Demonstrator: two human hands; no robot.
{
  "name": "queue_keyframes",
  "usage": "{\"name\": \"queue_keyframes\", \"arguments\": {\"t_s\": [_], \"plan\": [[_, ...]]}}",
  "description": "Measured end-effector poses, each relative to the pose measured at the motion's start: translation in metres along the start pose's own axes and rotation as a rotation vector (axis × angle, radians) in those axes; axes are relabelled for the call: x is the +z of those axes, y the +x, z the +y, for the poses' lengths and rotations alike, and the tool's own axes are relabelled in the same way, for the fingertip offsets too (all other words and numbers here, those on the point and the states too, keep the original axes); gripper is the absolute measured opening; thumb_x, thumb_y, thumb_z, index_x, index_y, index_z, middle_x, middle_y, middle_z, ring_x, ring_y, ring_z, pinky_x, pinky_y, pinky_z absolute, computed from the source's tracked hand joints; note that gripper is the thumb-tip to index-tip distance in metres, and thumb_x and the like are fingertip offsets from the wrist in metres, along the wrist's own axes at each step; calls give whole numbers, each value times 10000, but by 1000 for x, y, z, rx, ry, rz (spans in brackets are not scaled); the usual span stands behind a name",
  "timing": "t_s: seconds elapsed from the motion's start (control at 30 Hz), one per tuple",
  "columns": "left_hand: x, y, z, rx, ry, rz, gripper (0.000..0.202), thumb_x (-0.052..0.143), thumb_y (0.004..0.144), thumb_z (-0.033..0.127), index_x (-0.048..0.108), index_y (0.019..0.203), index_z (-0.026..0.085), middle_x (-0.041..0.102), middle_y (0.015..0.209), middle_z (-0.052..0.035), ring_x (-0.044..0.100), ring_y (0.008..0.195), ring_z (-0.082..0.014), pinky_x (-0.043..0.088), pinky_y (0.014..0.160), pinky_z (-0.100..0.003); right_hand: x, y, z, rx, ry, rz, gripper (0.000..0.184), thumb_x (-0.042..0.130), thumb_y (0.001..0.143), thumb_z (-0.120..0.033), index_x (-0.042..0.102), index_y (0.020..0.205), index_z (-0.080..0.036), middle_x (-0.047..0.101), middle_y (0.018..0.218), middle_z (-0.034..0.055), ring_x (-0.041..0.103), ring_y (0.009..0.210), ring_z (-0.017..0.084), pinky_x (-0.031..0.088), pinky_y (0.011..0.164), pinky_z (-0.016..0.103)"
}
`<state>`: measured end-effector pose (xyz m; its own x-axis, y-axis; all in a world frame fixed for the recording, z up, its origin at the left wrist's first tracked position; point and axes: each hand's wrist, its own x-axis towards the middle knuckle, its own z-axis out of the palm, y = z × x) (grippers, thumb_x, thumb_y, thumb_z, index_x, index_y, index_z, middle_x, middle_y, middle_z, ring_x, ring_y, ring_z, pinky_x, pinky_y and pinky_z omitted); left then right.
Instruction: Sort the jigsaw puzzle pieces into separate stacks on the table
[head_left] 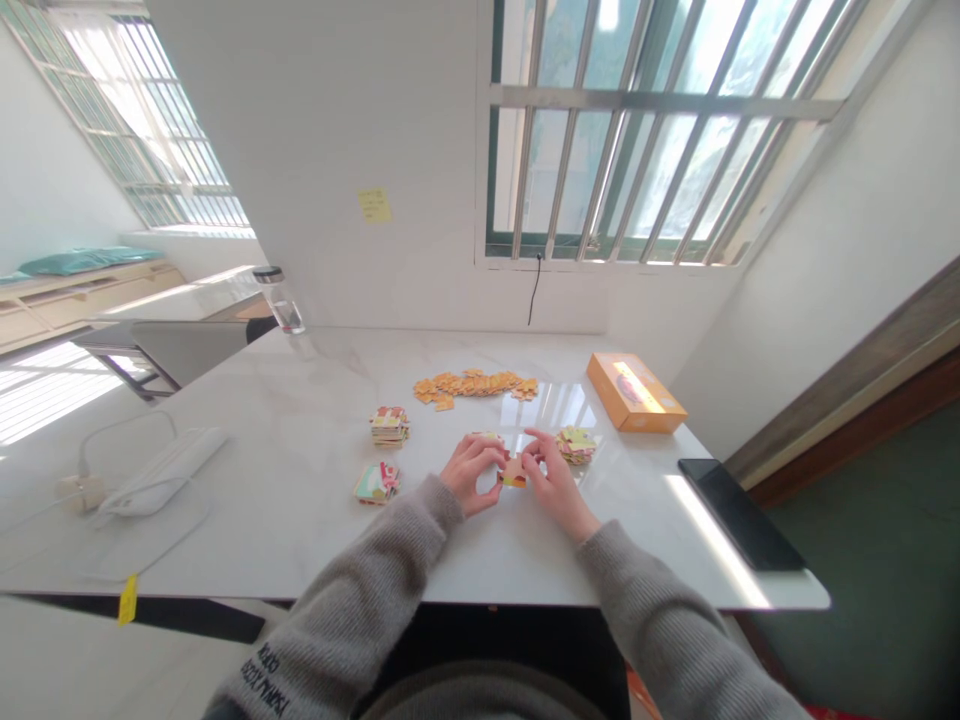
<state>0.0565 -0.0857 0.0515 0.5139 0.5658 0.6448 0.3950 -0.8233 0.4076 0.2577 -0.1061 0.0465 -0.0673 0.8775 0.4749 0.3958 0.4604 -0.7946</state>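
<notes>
Near the front middle of the white table, a small puzzle piece (514, 472) with brown, red and yellow print lies between my two hands. My left hand (472, 474) curls its thumb and fingers around the left side of it. From the right, my right hand (556, 484) pinches its edge, index finger stretched a little forward. Two stacks of picture pieces, one farther back (389, 428) and one closer (376, 483), stand left of my hands. Just beyond my right hand sits a pile of greenish pieces (577, 445). More pieces behind my left fingers are mostly hidden.
A long heap of orange pieces (476, 385) stretches across the table behind my hands. An orange box (636, 392) stands at the back right, with a black tablet (739, 515) at the right edge. On the left are a power strip (161, 472) with cables and a bottle (279, 300).
</notes>
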Motion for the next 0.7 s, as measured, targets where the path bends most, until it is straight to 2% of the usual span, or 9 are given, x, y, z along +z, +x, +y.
{"name": "queue_keyframes", "arguments": {"t_s": [0.1, 0.2, 0.27, 0.37, 0.47, 0.57, 0.7], "plan": [[-7, 1, -1, -39, 73, 50, 256, 650, 694, 111, 588, 904, 241, 640, 1140, -65, 527, 1100, -269, 458, 991, -446, -4, 1, 3, 10, -46, 94, 348, 438, 961, -317, 470, 1290, -205, 593, 882, 29, 585, 822, 194, 493, 770, 353], [-20, 1, -3, -129, 192, 128, 210, 657, 714, 138, 578, 881, 238, 623, 1160, -73, 517, 1082, -278, 437, 992, -460, -6, 1, 7, 4, -93, 132, 367, 435, 961, -316, 466, 1310, -204, 588, 879, 31, 570, 810, 194, 487, 771, 358], [-36, 1, -5, -162, 251, 162, 199, 653, 730, 150, 574, 890, 237, 617, 1175, -72, 515, 1094, -282, 419, 1003, -465, -6, 1, 9, -7, -104, 121, 378, 428, 964, -307, 458, 1326, -204, 587, 877, 32, 563, 797, 192, 487, 759, 353], [-70, 0, -17, -173, 290, 157, 175, 634, 743, 153, 569, 884, 232, 620, 1165, -60, 535, 1092, -271, 399, 1017, -463, -6, 0, 10, -27, -115, 98, 388, 429, 963, -290, 449, 1341, -205, 585, 874, 30, 553, 776, 186, 488, 752, 348], [-110, -6, -44, -252, 284, 186, 147, 626, 738, 183, 569, 867, 224, 618, 1147, -55, 544, 1091, -261, 398, 1028, -466, -5, 0, 9, -51, -118, 86, 394, 442, 954, -271, 448, 1342, -202, 575, 862, 24, 544, 754, 176, 491, 748, 341], [-144, -18, -80, -386, 230, 134, 167, 623, 726, 244, 563, 879, 214, 614, 1155, -70, 540, 1079, -260, 475, 916, -432, -4, 0, 8, -69, -115, 71, 391, 443, 952, -257, 450, 1337, -194, 567, 838, 17, 540, 734, 167, 492, 732, 328], [-168, -36, -117, -497, 234, 68, 189, 608, 721, 281, 559, 892, 216, 613, 1196, -71, 520, 1113, -265, 490, 855, -410, -3, 0, 8, -91, -121, 62, 398, 442, 951, -245, 446, 1346, -197, 572, 828, 14, 542, 720, 163, 491, 719, 318]]}}
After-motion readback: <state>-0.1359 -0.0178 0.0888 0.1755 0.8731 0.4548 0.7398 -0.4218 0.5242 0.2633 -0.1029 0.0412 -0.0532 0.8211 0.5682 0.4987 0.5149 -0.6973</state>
